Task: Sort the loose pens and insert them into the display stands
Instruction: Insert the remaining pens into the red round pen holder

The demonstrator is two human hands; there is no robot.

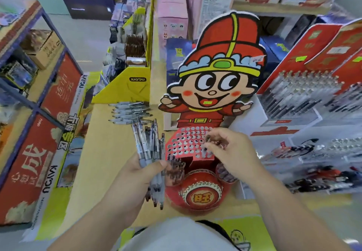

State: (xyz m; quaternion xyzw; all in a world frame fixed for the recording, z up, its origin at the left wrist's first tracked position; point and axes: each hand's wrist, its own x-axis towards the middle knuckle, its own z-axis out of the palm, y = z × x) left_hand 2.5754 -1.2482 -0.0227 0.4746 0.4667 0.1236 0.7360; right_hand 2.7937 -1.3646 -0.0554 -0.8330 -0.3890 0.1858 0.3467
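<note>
loose pens [130,111]: pile lying flat toward the far edge of the worktop [105,152], left of the stand, well apart from both hands.
pen handling: light, stiff plastic barrels; smooth, so probably slippery in a bunch. Best taken at the upper barrel near the clip, tip down for the holes.
left hand [141,174]: fingers and thumb wrapped round a bundle of pens [148,148] at mid-barrel. Bundle fans out, clip ends away from the person, tips toward them.
display stand [188,143]: red perforated panel under a cartoon figure [221,74], near the front edge of the worktop. Most holes look empty. Side cups by the red drum [201,194] hold some pens.
single pen [206,143]: roughly upright at the right part of the panel, lower end at a hole. Seated or not: cannot tell, blurred.
right hand [233,152]: thumb and fingertips pinch the top end of the single pen, other fingers loosely curled, over the panel.
step: likely feeding pens in one at a time; early, plenty left.
risk: fanned bundle could slip from the left hand.
pen racks [297,98]: filled, at the right side of the worktop.
</note>
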